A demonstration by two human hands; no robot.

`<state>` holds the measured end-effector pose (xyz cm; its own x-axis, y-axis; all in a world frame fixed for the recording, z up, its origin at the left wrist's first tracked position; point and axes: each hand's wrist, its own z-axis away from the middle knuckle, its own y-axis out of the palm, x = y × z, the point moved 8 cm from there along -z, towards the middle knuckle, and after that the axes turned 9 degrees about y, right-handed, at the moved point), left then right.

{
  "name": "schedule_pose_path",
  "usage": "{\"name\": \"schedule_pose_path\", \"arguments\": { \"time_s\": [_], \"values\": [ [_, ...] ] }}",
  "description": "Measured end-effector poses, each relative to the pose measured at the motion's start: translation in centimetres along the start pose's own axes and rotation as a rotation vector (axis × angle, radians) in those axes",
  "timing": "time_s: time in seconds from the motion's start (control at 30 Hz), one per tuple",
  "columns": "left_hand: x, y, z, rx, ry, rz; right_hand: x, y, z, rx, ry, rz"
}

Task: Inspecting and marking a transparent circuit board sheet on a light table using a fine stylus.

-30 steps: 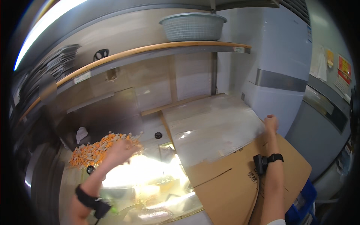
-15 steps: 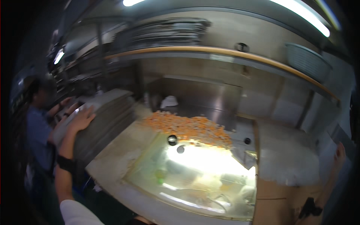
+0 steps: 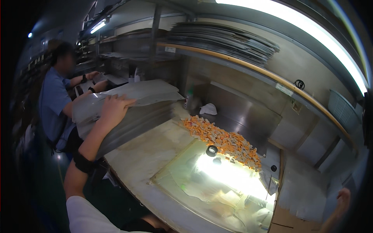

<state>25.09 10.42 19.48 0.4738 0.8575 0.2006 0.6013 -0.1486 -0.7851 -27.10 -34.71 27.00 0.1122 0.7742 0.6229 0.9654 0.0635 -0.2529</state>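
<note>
Left hand (image 3: pixel 112 108) lay flat, fingers spread, on the top sheet of a tall stack of grey sheets (image 3: pixel 128 105) at the left end of the workbench (image 3: pixel 143 163). The top sheet was not lifted; palm pressed down, no pinch visible. Judged: the pick of one sheet was only starting, nothing separated from the stack yet.

Right hand (image 3: pixel 342 196) sat at the far right edge of the view, raised near a brown cardboard panel (image 3: pixel 287 219). It was too blurred and cropped to tell whether the fingers were spread or closed, or whether they held anything.

Between the hands, the glowing light panel (image 3: pixel 225 178) set into the bench was bare except for a small black ring (image 3: pixel 211 150) at its rim. A heap of small orange pieces (image 3: pixel 221 138) lay just behind it, untouched. Judged: no sheet placed on the lit area, so most of the work was left.

A co-worker in a blue shirt (image 3: pixel 52 101) stood at the far left, hands on other sheets. More dark sheets were piled on the upper shelf (image 3: pixel 225 39).
</note>
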Motion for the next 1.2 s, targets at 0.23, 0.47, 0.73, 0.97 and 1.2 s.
{"name": "schedule_pose_path", "arguments": {
  "time_s": [0.23,0.47,0.73,0.97,1.2],
  "values": [
    [-2.1,-0.9,1.3,-0.131,0.055,-0.030,7.7,10.0,6.1,0.473,-0.180,-0.092],
    [-4.6,-1.2,2.9,-0.193,0.069,-0.150,7.8,11.9,6.1,0.547,-0.227,0.030],
    [-3.9,-0.2,2.9,-0.239,0.080,-0.294,7.9,11.9,6.3,0.544,-0.245,0.090],
    [-3.8,-0.9,2.5,-0.221,0.082,-0.251,7.4,11.9,6.1,0.556,-0.249,0.035],
    [-8.1,-5.6,3.7,-0.487,0.224,-0.091,7.7,11.8,6.4,0.549,-0.265,0.104]
  ]
}}
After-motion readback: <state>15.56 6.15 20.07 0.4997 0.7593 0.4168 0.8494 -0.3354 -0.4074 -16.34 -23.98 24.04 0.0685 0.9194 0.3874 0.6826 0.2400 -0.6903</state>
